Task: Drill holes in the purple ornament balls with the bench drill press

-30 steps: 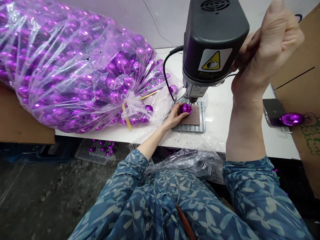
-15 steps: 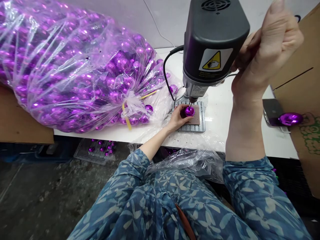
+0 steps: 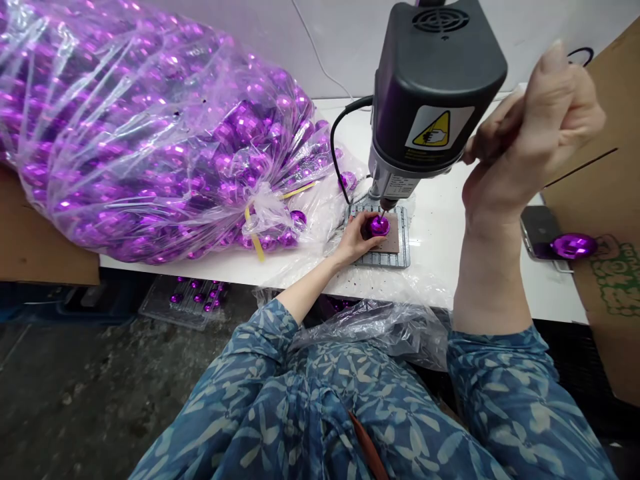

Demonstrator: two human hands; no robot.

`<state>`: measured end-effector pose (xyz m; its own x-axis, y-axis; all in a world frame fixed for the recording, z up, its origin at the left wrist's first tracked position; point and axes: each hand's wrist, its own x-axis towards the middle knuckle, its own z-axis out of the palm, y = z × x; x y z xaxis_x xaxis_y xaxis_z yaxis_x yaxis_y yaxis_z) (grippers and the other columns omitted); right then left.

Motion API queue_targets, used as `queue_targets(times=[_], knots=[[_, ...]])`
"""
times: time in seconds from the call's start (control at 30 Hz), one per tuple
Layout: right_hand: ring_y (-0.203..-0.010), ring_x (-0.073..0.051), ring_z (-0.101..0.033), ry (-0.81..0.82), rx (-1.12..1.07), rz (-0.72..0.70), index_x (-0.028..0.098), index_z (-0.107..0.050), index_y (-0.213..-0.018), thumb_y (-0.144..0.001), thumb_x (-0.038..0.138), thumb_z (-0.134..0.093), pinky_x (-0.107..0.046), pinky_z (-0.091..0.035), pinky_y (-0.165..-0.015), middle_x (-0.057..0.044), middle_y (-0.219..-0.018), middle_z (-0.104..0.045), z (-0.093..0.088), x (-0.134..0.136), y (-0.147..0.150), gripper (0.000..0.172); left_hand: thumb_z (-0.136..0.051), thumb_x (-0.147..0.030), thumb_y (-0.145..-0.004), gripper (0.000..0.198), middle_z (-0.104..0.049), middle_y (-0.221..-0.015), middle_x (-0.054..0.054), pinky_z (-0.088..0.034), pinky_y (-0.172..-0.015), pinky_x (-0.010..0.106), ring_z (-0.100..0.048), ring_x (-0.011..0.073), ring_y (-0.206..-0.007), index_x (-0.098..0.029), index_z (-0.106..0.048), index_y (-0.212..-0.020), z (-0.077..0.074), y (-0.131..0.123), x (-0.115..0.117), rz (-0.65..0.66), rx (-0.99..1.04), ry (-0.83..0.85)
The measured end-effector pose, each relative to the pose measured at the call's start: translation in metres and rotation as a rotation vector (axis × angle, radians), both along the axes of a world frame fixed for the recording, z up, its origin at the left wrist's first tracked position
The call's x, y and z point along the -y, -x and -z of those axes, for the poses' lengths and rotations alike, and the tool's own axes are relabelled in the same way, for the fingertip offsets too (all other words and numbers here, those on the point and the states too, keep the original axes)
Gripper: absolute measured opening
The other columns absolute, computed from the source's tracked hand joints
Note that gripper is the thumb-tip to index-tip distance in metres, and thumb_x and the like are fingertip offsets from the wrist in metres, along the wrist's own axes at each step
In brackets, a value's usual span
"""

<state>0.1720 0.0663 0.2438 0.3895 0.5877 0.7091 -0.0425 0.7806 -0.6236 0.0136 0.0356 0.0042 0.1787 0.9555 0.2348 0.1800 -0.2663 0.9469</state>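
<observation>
Purple ball (image 3: 379, 225) in left hand (image 3: 353, 241) beneath drill press (image 3: 435, 87), bag (image 3: 150, 133) alongside.

Top (image 3: 350, 393): dark blue, pale leaf print all over. Sleeves (image 3: 255, 347) stop near elbows. Left hand (image 3: 353, 241), right hand (image 3: 530, 133) bare.

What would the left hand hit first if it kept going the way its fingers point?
The purple ball, which the left hand grips. Just beyond, probably the drill spindle standing over it, though depth is unclear.
</observation>
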Motion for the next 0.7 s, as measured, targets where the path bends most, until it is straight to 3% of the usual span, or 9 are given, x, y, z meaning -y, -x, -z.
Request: queue_targets(times=[0.27,0.53,0.7], knots=[[-0.042,0.000,-0.028,-0.128,-0.056,0.068,0.017,-0.032,-0.064,-0.090,0.073,-0.077,-0.020,-0.030,-0.044,0.007,-0.050,-0.025,0.027,0.017,0.004,0.076,-0.099,-0.037,-0.085,0.059,-0.079,-0.132,0.011,-0.046,-0.132,0.069,-0.073,0.0377,-0.133,-0.023,-0.068,-0.133,-0.010,0.000,0.004,-0.015,-0.062,-0.022],[-0.042,-0.002,-0.024,-0.269,-0.021,0.080,0.016,-0.020,-0.062,-0.099,0.053,-0.075,-0.022,-0.028,-0.042,0.005,-0.049,-0.015,0.061,0.022,-0.003,0.076,-0.099,-0.039,-0.086,0.058,-0.078,-0.133,0.011,-0.044,-0.133,0.069,-0.073,0.0378,-0.135,-0.025,-0.068,-0.134,-0.007,0.000,0.004,0.003,-0.035,-0.021],[-0.044,-0.003,-0.018,-0.334,0.029,0.130,0.016,-0.026,-0.061,-0.101,0.043,-0.068,-0.026,-0.030,-0.046,0.004,-0.051,-0.014,0.090,0.020,-0.012,0.065,-0.099,-0.038,-0.087,0.057,-0.077,-0.133,0.010,-0.044,-0.132,0.068,-0.072,0.0376,-0.134,-0.026,-0.068,-0.134,-0.007,0.001,0.003,0.008,-0.043,-0.017]])
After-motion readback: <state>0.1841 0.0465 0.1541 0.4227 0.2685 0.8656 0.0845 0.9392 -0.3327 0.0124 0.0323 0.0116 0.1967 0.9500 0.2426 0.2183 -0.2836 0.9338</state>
